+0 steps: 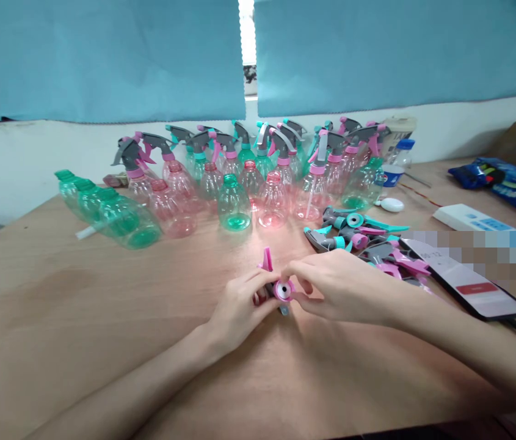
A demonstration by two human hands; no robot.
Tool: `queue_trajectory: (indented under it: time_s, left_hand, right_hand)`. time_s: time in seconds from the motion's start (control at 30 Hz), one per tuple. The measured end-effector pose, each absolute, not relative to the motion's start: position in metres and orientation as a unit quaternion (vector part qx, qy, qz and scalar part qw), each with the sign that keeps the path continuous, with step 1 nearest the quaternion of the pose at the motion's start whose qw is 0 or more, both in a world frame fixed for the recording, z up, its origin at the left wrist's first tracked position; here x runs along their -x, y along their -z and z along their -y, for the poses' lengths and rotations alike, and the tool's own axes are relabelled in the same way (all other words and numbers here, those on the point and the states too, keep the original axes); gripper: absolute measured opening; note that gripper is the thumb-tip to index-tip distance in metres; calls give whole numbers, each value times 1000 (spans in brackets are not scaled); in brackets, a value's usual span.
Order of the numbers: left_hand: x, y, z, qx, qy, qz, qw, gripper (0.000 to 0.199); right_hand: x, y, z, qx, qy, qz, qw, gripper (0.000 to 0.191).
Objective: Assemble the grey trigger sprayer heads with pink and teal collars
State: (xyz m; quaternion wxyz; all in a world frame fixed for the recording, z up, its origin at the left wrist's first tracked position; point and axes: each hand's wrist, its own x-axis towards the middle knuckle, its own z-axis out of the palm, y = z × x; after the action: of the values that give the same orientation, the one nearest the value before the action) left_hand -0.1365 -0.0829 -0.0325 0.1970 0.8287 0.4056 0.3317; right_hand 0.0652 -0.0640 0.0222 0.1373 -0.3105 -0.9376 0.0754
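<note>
Two blue sheets (102, 61) hang side by side on a white wall (19, 165), with a narrow gap between them, above one wooden table (56, 305). More than a dozen capped spray bottles (331, 183) crowd the back of the table, their grey trigger heads trimmed in pink or teal; the exact count is hidden by overlap. In front stand roughly six headless bottles (271, 205), pink and green, and three green bottles (111, 217) lie on their sides at the left. To the right, about eight loose trigger heads (353, 235) lie heaped beside one black smartphone (463, 278), its cable trailing off and part of it under a pixelated patch. Beyond are one white keypad device (463, 217) and one blue packet (500, 183).

Both hands work at the table's near middle, around one more trigger head (284, 289). The left hand (243, 311) curls closed around its grey body, while the right hand (335, 287) pinches its pink collar with the fingertips (297, 275). Its pink trigger (265, 260) points upward.
</note>
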Motion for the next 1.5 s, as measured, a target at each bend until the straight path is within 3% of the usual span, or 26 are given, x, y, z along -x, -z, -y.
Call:
queue_trajectory:
  time_s: [0.13, 0.4, 0.87, 1.2, 1.37, 1.5]
  left_hand:
    - [138, 33, 82, -825, -336, -407, 203, 17]
    - [139, 33, 80, -819, -343, -409, 210, 22]
    - [138, 33, 80, -813, -339, -419, 220, 22]
    - [140, 34, 79, -814, -347, -404, 232, 21]
    - [138, 32, 79, -801, -352, -418, 244, 26]
    - [137, 32, 79, -796, -347, -430, 248, 32]
  right_hand:
    - [-58, -28, 63, 308, -61, 944, 102, 7]
    - [-55, -28, 60, 292, -39, 948, 118, 15]
    - [-57, -25, 62, 337, -37, 935, 103, 11]
    - [-58, -13, 58, 275, -100, 942, 163, 13]
    - [-62, -6, 58, 295, -21, 930, 216, 13]
    - [-62, -1, 59, 321, -2, 926, 198, 12]
